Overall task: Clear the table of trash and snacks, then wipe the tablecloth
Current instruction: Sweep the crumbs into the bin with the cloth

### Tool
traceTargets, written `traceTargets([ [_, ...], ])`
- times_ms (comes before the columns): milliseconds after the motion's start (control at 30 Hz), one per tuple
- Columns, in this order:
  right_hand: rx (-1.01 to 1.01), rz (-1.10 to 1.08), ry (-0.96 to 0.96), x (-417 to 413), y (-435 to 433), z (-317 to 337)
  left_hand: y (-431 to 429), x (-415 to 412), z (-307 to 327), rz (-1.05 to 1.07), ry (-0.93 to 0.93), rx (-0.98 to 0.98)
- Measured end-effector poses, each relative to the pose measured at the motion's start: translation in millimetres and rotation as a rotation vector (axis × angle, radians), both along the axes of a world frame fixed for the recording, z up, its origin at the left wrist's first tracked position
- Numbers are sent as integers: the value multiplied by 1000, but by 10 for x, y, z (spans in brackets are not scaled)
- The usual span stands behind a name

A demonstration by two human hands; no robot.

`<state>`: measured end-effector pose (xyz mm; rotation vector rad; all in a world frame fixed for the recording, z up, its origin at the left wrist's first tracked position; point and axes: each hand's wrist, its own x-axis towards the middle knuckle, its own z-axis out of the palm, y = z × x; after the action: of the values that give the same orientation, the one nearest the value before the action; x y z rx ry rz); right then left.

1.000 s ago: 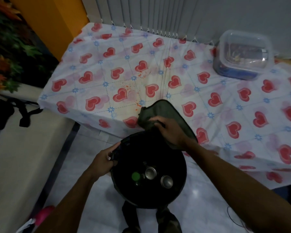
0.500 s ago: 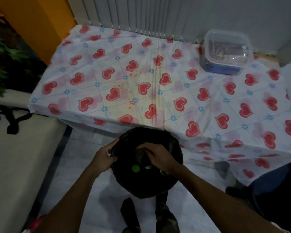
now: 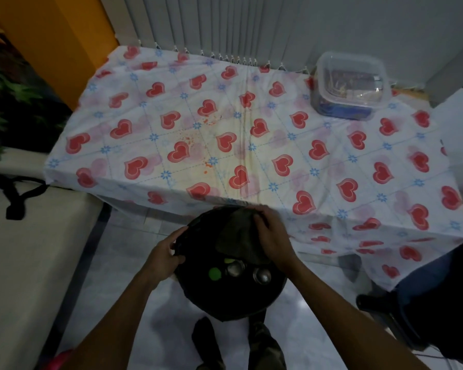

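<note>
A black trash bag [image 3: 225, 300] hangs open below the table's front edge. My left hand [image 3: 163, 249] grips its left rim. My right hand [image 3: 271, 233] holds a dark green cloth [image 3: 235, 239] over the bag's far side. Inside the bag lie two metal cans [image 3: 262, 275] and a green bottle cap [image 3: 214, 273]. The heart-patterned tablecloth [image 3: 251, 145] carries orange crumbs [image 3: 195, 137] and a yellowish stain near its middle.
A clear lidded plastic container [image 3: 349, 86] with snacks stands at the table's back right. A pale bench [image 3: 24, 249] with a black strap [image 3: 14, 193] runs along the left. A dark chair [image 3: 433, 297] is at the right. My feet [image 3: 238, 343] stand on white tiles.
The cloth was lifted off the table edge and moved over the bag, dipped into it, then came up to its far rim. My left hand kept hold of the bag's rim.
</note>
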<state>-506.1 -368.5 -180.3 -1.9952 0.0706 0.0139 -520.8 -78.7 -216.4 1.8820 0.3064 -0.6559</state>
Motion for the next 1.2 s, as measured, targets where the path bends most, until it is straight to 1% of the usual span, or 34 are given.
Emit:
traceTargets([
  [67,92,-103,92,18,-37,17,1,-26,-23,7,1,-2],
  [133,201,-210,251,12,-93,14,-17,-62,-39,4,-7,5],
  [167,215,-250,361,4,-134,-24,-26,-85,-50,1,-20,19],
  [233,151,-290,576,-28,-212,-111,-38,-131,-92,-10,-58,63],
  [267,134,-312,632,-66,-252,-167,-41,-157,-125,-13,-72,75],
  [333,167,-368,662,-180,-307,-268,-47,-210,-211,-10,-91,83],
  [400,154,-389,687,-306,-351,-384,-56,-265,-322,2,-94,91],
  [567,-17,-441,757,-538,-437,-839,-77,-360,-735,-3,-110,102],
  [667,-154,-425,769,-643,-516,-1205,-77,-413,-1081,-21,-96,106],
  [733,-198,-405,806,-693,-553,-1466,-87,-457,-1353,-16,-98,102],
  [833,-169,-385,860,-732,-537,-1892,-114,-514,-1794,2,-55,124],
  [900,-153,-380,859,-738,-514,-2203,-134,-542,-2124,0,-53,141],
  [1200,-200,-346,877,-659,-453,-3501,-233,-547,-3414,63,-43,211],
])
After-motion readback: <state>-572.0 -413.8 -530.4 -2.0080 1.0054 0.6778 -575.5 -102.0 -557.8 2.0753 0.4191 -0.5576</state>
